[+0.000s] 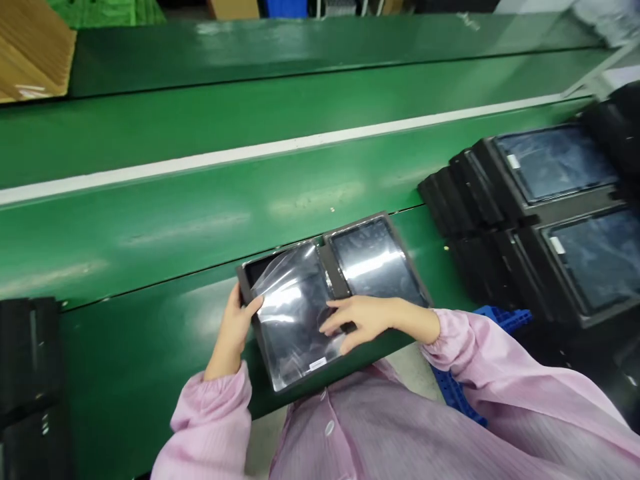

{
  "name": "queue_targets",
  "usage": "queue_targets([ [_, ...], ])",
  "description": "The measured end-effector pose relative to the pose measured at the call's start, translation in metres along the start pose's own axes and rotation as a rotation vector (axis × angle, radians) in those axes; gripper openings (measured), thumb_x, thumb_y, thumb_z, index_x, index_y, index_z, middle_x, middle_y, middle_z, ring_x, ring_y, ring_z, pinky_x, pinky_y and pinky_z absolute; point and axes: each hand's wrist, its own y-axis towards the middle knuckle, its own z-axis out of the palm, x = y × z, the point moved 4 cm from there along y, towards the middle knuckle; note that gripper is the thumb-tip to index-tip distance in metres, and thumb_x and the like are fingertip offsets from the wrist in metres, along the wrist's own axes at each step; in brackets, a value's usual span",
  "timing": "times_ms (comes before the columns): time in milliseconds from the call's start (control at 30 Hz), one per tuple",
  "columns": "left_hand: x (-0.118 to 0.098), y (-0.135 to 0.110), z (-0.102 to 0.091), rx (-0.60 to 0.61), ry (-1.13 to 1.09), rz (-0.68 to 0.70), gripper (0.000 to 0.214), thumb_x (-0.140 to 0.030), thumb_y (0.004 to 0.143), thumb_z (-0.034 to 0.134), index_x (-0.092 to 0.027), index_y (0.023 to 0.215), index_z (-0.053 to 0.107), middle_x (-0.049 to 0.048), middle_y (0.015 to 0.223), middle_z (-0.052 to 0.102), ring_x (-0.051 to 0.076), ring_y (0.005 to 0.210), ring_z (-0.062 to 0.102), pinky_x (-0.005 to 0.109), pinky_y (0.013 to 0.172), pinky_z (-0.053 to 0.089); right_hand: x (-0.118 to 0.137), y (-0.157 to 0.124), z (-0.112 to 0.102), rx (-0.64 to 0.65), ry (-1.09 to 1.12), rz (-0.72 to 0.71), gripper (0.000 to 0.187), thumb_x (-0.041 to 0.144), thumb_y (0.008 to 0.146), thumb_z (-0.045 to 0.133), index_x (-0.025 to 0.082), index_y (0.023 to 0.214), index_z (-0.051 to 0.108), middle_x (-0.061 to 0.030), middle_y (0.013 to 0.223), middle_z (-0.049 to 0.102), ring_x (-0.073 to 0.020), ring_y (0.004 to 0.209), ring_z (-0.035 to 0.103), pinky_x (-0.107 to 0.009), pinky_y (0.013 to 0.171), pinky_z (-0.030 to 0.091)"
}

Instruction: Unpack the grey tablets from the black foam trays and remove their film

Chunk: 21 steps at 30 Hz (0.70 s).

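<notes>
A black two-pocket foam tray point(333, 268) lies on the green bench in front of me. In its left pocket sits a dark screen panel point(295, 327) under a clear plastic film, which is wrinkled and lifted at the upper left corner. The right pocket holds a second screen panel point(373, 257) with a glossy surface. My left hand point(239, 320) grips the tray's left edge, its thumb on top over the film's edge and its other fingers partly hidden. With fingers apart, my right hand point(357, 320) rests on the left panel's right side, touching the film.
Stacked black trays point(505, 233) stand at the right, the top one holding two screen panels. More black trays point(30, 373) are at the left edge. A blue plastic crate point(457, 393) shows below my right arm. Brown cardboard point(35, 50) lies at the upper left.
</notes>
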Motion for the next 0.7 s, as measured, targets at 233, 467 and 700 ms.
queue_targets([
  [233, -0.044, -0.079, 0.087, 0.107, 0.493, 0.681, 0.024, -0.033, 0.082, 0.053, -0.021, 0.099, 0.066, 0.0136, 0.117, 0.063, 0.034, 0.123, 0.047, 0.053, 0.104, 0.033, -0.077, -0.035, -0.154, -0.612, -0.583, 0.404, 0.028, 0.014, 0.085, 0.055, 0.018, 0.11, 0.067, -0.0127, 0.123, 0.061, -0.0266, 0.12, 0.051, -0.051, 0.104, 0.038],
  [467, -0.045, -0.11, 0.177, 0.354, 0.459, 0.674, 0.029, -0.023, 0.088, 0.042, -0.022, 0.107, 0.065, 0.0095, 0.103, 0.072, 0.026, 0.102, 0.065, 0.056, 0.106, 0.03, -0.113, -0.019, -0.187, -0.585, -0.559, 0.338, 0.01, 0.014, 0.08, 0.063, 0.02, 0.079, 0.072, -0.0075, 0.125, 0.06, -0.027, 0.125, 0.045, -0.051, 0.107, 0.034],
  [700, -0.04, -0.085, 0.157, 0.254, 0.14, 0.164, 0.043, -0.038, 0.085, 0.05, -0.02, 0.125, 0.05, 0.004, 0.089, 0.075, 0.023, 0.109, 0.061, 0.051, 0.107, 0.033, -0.026, -0.097, -0.111, -0.097, -0.207, -0.002, 0.016, 0.024, 0.089, 0.055, 0.023, 0.082, 0.069, 0.0023, 0.078, 0.072, -0.0151, 0.076, 0.068, -0.028, 0.074, 0.053],
])
